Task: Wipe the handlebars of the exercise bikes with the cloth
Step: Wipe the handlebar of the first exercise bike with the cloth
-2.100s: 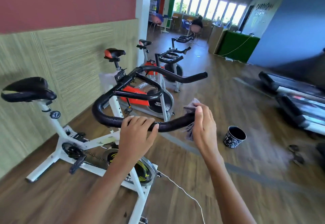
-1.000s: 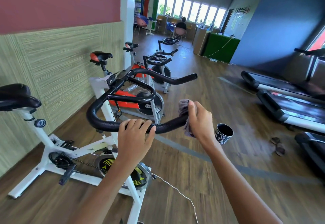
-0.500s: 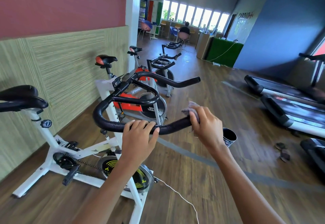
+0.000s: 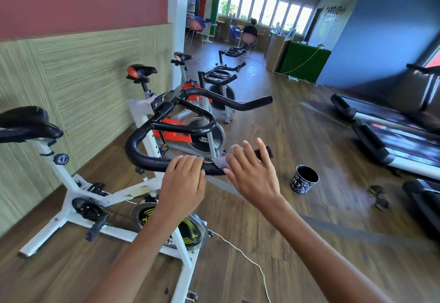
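Left hand (image 4: 183,181): fingers are curled over the black handlebar (image 4: 140,155).
Right hand (image 4: 252,171): fingers are spread out straight.
Cloth (image 4: 225,158): (small, pale) is pressed onto the handlebar under the Right hand.

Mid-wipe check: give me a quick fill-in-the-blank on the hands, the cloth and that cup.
1. The right hand presses the cloth onto the black ___.
2. The left hand holds that same bar, to the ___ of the right hand.
3. The patterned cup stands on the ___.
4. The nearest bike's frame is ___.
Missing words: handlebar; left; floor; white.
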Motion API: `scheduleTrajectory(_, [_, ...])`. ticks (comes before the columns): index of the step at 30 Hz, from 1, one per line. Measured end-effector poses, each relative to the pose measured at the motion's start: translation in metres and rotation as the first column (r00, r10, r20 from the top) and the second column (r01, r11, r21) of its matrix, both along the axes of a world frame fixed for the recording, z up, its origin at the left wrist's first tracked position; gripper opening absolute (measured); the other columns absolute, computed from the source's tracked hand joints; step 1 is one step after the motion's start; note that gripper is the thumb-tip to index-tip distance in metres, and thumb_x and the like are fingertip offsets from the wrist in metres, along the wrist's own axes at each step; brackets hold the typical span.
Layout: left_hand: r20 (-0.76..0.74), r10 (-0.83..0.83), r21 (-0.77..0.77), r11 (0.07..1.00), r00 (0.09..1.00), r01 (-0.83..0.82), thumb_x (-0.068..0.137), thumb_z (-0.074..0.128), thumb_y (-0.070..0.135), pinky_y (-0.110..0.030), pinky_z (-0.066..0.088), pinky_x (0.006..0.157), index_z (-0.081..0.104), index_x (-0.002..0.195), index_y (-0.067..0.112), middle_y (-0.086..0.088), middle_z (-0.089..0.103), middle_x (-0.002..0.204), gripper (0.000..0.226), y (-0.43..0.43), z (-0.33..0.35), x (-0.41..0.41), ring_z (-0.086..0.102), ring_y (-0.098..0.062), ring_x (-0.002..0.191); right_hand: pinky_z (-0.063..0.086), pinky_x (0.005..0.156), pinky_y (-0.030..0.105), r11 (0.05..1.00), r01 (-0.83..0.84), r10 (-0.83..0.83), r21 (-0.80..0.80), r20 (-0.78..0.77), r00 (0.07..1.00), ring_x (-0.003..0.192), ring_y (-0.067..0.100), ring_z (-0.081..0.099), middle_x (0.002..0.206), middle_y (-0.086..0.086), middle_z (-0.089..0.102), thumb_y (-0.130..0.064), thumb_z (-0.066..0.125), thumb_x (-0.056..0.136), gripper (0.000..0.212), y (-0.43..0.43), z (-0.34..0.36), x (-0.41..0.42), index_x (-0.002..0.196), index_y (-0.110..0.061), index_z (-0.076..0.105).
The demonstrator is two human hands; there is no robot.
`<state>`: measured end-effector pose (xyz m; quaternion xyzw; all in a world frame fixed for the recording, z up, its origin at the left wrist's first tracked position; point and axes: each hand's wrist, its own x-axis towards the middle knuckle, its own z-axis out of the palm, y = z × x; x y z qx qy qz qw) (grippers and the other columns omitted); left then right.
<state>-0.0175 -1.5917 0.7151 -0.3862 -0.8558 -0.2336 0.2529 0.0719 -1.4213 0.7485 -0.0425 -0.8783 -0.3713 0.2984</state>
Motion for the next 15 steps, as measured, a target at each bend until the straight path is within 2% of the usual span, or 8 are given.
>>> scheduleTrajectory(2, [0.004, 0.004, -0.001, 1.0, 1.0, -0.004, 0.095, 0.036, 0.026, -0.038, 0.04, 0.102, 0.059, 0.109, 0.013, 0.0, 0.063, 0.103, 0.03, 0.0, 0.0, 0.0, 0.057, -0.02, 0.099, 0.028, 0.113, 0.054, 0.999, 0.036, -0.037, -0.011, -0.074, 0.997, 0.113, 0.03, 0.058, 0.108, 0.006, 0.063, -0.036, 0.037, 0.103, 0.036, 0.016, 0.017, 0.009, 0.106, -0.011, 0.063])
scheduleTrajectory(6, [0.022, 0.039, -0.003, 0.999, 0.999, -0.038, 0.096, 0.035, 0.027, -0.039, 0.039, 0.103, 0.058, 0.11, 0.013, 0.0, 0.062, 0.103, 0.03, 0.004, -0.004, 0.002, 0.056, -0.021, 0.1, 0.026, 0.113, 0.056, 0.983, 0.101, -0.136, -0.154, -0.234, 0.963, 0.111, 0.033, 0.058, 0.098, 0.01, 0.063, -0.029, 0.042, 0.101, 0.03, 0.012, 0.023, 0.004, 0.095, -0.009, 0.063])
scheduleTrajectory(8, [0.025, 0.033, 0.017, 0.999, 0.999, -0.034, 0.096, 0.036, 0.026, -0.04, 0.039, 0.103, 0.058, 0.109, 0.012, -0.001, 0.061, 0.103, 0.029, 0.005, -0.005, 0.003, 0.056, -0.022, 0.099, 0.025, 0.113, 0.056, 0.989, 0.057, -0.079, -0.139, -0.162, 0.984, 0.118, 0.035, 0.054, 0.11, 0.015, 0.062, -0.029, 0.044, 0.099, 0.029, -0.002, 0.004, -0.004, 0.102, -0.006, 0.063])
scheduleTrajectory(11, [0.01, 0.035, 0.015, 0.999, 0.999, -0.036, 0.095, 0.037, 0.023, -0.04, 0.038, 0.102, 0.058, 0.105, 0.011, -0.002, 0.062, 0.101, 0.026, 0.004, -0.003, 0.004, 0.056, -0.023, 0.098, 0.025, 0.114, 0.052, 0.998, -0.067, 0.068, -0.009, 0.022, 0.997, 0.119, 0.031, 0.053, 0.125, 0.011, 0.059, -0.036, 0.042, 0.1, 0.038, 0.0, -0.011, -0.001, 0.12, -0.009, 0.059])
scheduleTrajectory(13, [0.007, 0.046, 0.002, 0.999, 0.999, -0.047, 0.094, 0.038, 0.023, -0.039, 0.038, 0.102, 0.059, 0.105, 0.011, -0.002, 0.063, 0.101, 0.026, 0.005, -0.001, 0.004, 0.057, -0.023, 0.098, 0.024, 0.115, 0.052, 0.996, -0.08, 0.079, 0.033, 0.022, 0.997, 0.113, 0.028, 0.055, 0.12, 0.007, 0.06, -0.037, 0.038, 0.101, 0.037, 0.014, 0.002, 0.007, 0.12, -0.011, 0.059])
scheduleTrajectory(15, [0.019, 0.062, -0.017, 0.998, 0.998, -0.061, 0.094, 0.037, 0.025, -0.039, 0.038, 0.104, 0.059, 0.107, 0.012, -0.001, 0.063, 0.103, 0.028, 0.005, 0.0, 0.006, 0.058, -0.021, 0.1, 0.021, 0.115, 0.052, 1.0, -0.012, 0.01, -0.021, -0.056, 0.998, 0.101, 0.028, 0.057, 0.105, 0.006, 0.061, -0.035, 0.036, 0.101, 0.034, 0.023, 0.017, 0.009, 0.109, -0.011, 0.06])
